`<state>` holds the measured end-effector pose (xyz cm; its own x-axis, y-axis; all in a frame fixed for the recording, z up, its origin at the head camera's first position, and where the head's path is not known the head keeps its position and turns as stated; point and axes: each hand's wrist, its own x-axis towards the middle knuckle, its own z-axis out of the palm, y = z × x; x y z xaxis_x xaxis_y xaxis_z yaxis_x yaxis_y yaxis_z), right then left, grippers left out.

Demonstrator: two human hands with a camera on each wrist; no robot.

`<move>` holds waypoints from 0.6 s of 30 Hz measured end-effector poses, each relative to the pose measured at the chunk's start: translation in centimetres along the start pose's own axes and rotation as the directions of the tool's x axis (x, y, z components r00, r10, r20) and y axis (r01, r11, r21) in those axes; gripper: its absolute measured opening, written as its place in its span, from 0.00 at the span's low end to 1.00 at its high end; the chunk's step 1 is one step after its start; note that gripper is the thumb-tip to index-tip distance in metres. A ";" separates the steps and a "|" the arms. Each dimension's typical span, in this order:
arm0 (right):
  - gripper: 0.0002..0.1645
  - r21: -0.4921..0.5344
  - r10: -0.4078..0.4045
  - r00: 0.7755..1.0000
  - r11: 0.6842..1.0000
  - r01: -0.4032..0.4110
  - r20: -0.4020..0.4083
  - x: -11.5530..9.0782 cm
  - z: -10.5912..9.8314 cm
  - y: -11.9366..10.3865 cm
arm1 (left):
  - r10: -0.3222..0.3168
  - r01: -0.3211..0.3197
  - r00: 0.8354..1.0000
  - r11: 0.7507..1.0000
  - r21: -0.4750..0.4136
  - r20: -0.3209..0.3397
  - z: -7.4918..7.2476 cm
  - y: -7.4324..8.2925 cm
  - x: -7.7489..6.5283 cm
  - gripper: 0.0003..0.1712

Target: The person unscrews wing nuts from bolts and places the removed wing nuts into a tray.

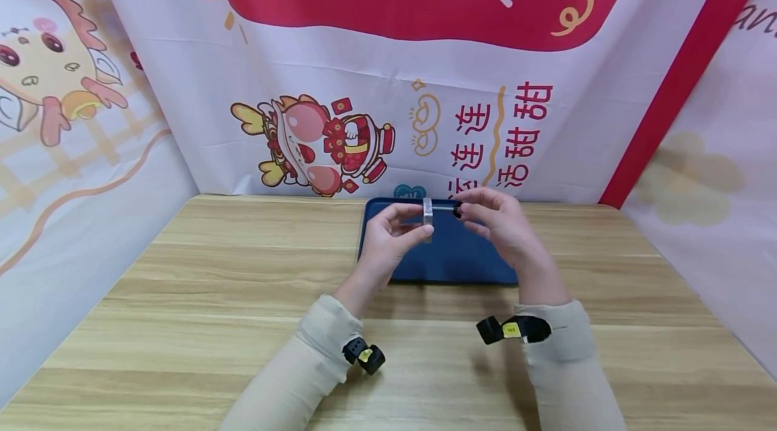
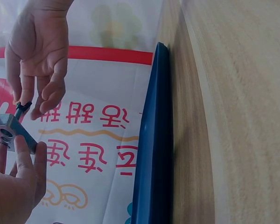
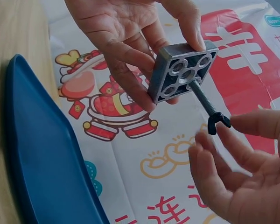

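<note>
My left hand grips a square metal block by its edges, above the blue tray. Holes and raised rings show on the block's face in the right wrist view. A threaded wing screw stands out from that face, its tip hidden in the block. At the screw's outer end is a black wing head. My right hand pinches this head with its fingertips, the other fingers loosely bent. In the left wrist view the block is held level with the wing head.
A blue tray lies at the back of the wooden table, against a printed cloth backdrop. Printed cloth also hangs at both sides. Each sleeve carries a black wrist camera strap.
</note>
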<state>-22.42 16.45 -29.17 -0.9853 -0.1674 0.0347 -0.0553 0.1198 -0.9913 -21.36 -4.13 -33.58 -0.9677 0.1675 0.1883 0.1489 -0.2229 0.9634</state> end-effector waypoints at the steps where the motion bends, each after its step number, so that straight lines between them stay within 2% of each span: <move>1: 0.21 -0.002 0.004 1.000 1.000 -0.004 -0.016 -0.1 -0.1 -0.1 | 0.002 -0.002 1.000 1.000 0.001 0.001 0.0 0.0 0.0 0.20; 6: 0.25 -0.029 0.026 0.998 0.999 -0.027 -0.061 -0.2 -0.2 -0.3 | 0.006 -0.006 1.000 1.000 0.006 -0.001 0.0 0.0 0.0 0.20; 12: 0.23 -0.039 0.019 1.000 0.999 -0.020 -0.021 -0.2 0.3 -0.3 | 0.006 -0.006 1.000 1.000 0.001 0.004 0.0 -0.1 0.1 0.20; 18: 0.21 -0.015 0.027 0.999 1.000 -0.027 -0.030 -0.1 0.6 -0.1 | 0.011 -0.011 1.000 1.000 0.001 0.005 -0.1 -0.1 0.1 0.20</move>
<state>-22.27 15.88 -29.14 -0.9908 -0.1346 0.0120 -0.0309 0.1388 -0.9898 -21.48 -4.14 -33.71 -0.9651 0.1698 0.1995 0.1593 -0.2239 0.9615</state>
